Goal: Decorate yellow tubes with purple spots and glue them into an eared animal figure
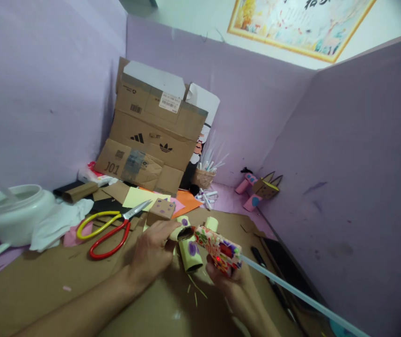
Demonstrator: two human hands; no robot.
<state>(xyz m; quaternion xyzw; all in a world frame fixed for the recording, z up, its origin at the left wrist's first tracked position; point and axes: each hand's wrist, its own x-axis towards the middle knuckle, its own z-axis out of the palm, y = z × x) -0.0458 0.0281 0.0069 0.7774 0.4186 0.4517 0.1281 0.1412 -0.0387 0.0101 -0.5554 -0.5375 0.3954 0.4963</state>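
My left hand (153, 250) is closed round one end of a pale yellow paper tube figure (190, 256) with purple spots. One of its tubes opens toward the glue gun, its rim dark inside. My right hand (231, 281) grips a flower-patterned hot glue gun (217, 243) with a small red light on. The gun's tip is at or very near that rim; whether they touch I cannot tell. From its rear a long clear glue stick (298, 292) runs to the lower right. Just beyond the figure lie a small cardboard face (161, 209) and another yellow roll (212, 223).
Red-and-yellow scissors (135, 209) lie left of my hand. A white pot (18, 220) and white cloth (60, 222) stand farther left. At the back are a flattened box (151, 131) and a pen basket (203, 179). A pink tube animal (251, 201) and black knife (257, 255) are right.
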